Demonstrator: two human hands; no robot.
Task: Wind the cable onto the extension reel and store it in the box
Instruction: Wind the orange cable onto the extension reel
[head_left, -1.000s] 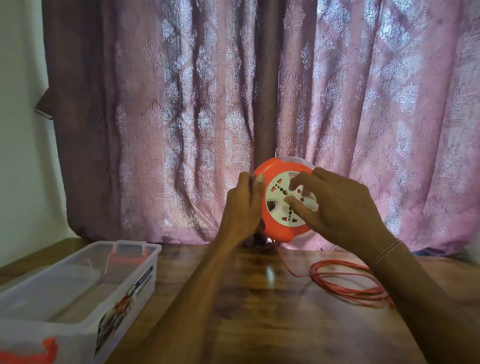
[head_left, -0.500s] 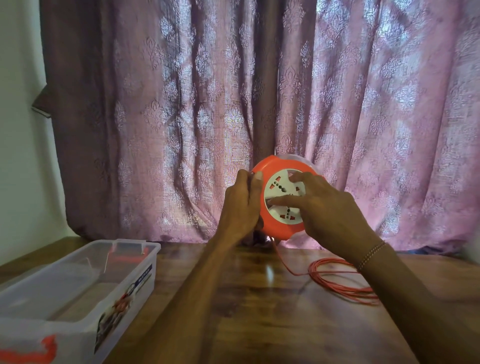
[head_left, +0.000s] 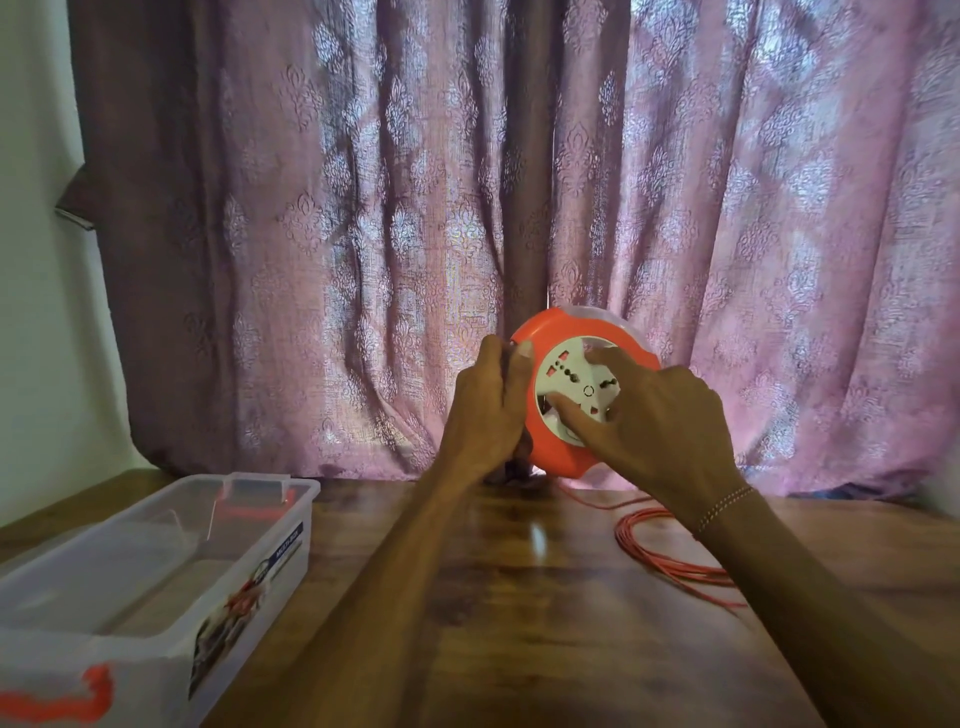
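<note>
Head view: left hand (head_left: 488, 405) grips reel (head_left: 553, 441) rim; right hand (head_left: 660, 421) fingers on socket face; cable (head_left: 670, 561) partly hidden.

Single view only: a wide-angle camera worn on the person's head, looking forward and slightly down across the wooden table (head_left: 519, 623) toward the pink patterned curtain (head_left: 363, 234) that closes off the far side. Both forearms enter from the lower edge and reach away from the lens, with the left hand (head_left: 488, 410) and right hand (head_left: 654, 431) near frame centre at close working range. The clear plastic box (head_left: 156, 561) sits at lower left, cut off by the frame edge. Straight lines bow toward the edges (wide-angle distortion). With one camera only, no overlap between views can be reported.
</note>
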